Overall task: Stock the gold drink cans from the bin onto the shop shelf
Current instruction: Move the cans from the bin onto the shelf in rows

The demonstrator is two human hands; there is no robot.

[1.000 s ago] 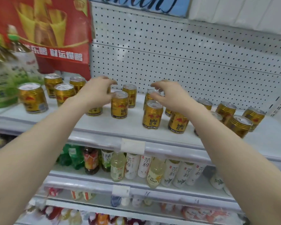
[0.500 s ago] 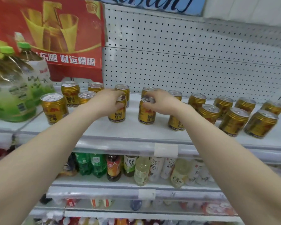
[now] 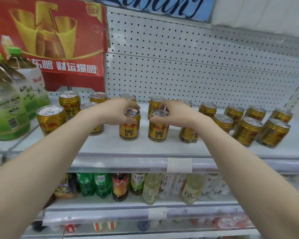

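still, the left grip [image 3: 114, 111] clasps the top of one gold can [image 3: 129, 129] and the right grip [image 3: 176, 113] the neighbouring can [image 3: 158, 131], both upright on the shelf [image 3: 145, 147] as before; seventeen gold cans [image 3: 247, 131] stand there in all.

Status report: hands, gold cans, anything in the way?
Left hand grips left can by its top. Right hand grips right can. Both upright on shelf. Other cans close behind.

Cans [image 3: 129, 125] stand on the shelf [image 3: 128, 149], bottles [image 3: 9, 107] left, box [image 3: 55, 42] behind.
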